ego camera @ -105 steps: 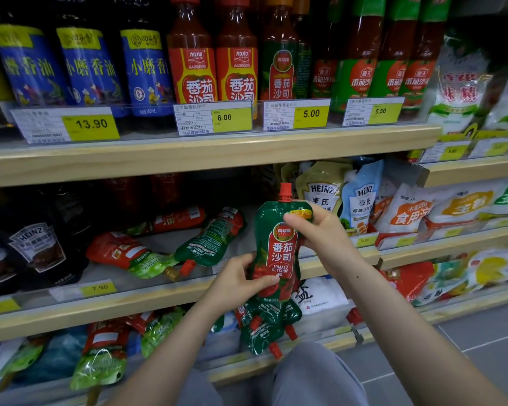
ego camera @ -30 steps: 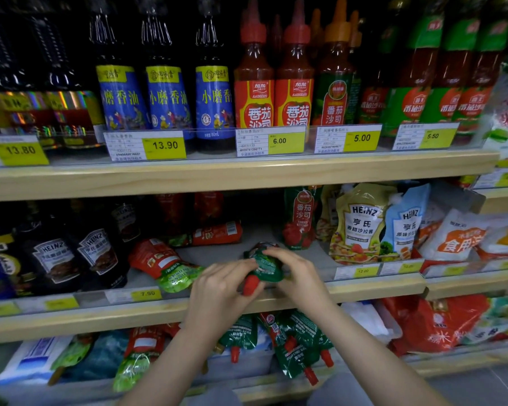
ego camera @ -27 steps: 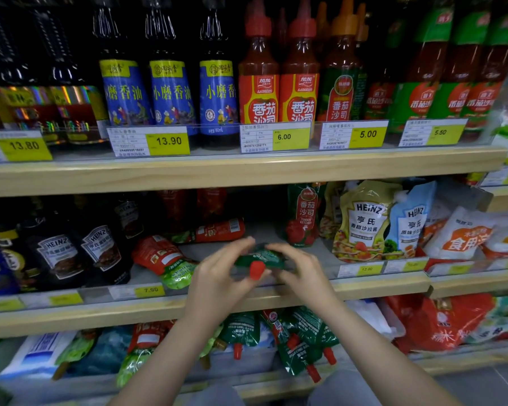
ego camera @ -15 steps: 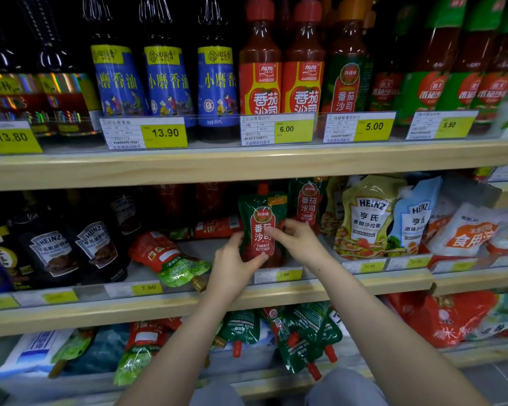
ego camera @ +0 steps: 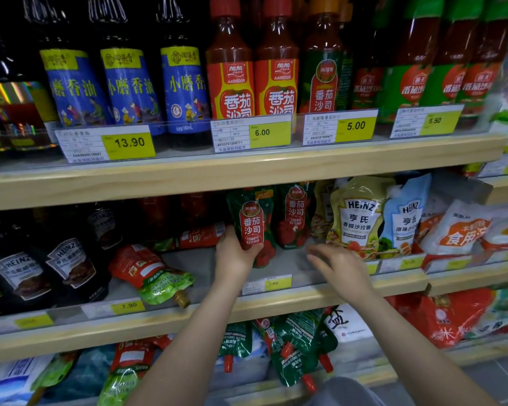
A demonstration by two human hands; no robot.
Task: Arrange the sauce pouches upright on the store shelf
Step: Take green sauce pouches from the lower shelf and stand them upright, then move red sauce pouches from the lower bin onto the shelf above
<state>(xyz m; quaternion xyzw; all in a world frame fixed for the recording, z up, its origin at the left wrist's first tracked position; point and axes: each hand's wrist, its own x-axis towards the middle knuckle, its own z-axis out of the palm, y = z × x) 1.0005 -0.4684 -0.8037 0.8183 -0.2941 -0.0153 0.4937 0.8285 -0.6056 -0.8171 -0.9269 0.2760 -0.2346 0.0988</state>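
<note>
A green tomato ketchup pouch (ego camera: 251,221) stands upright on the middle shelf (ego camera: 247,306). My left hand (ego camera: 233,256) grips its lower left side, thumb across the front. A second green ketchup pouch (ego camera: 295,218) stands upright just right of it, further back. My right hand (ego camera: 339,266) hovers blurred to the right of the held pouch, fingers spread and holding nothing. A red and green pouch (ego camera: 153,273) lies flat on the same shelf to the left, and another red pouch (ego camera: 200,237) lies flat behind it. Several green pouches (ego camera: 294,350) lie on the lower shelf.
Dark Heinz bottles (ego camera: 68,259) stand at the left of the middle shelf. Heinz salad dressing pouches (ego camera: 361,215) stand to the right. Sesame oil and ketchup bottles (ego camera: 232,71) fill the upper shelf above price tags. Red bags (ego camera: 452,315) sit at the lower right.
My right hand has let go of the ketchup pouch and pulled back to the right. The pouch now stands further back beside the other upright one, still held by my left hand.
</note>
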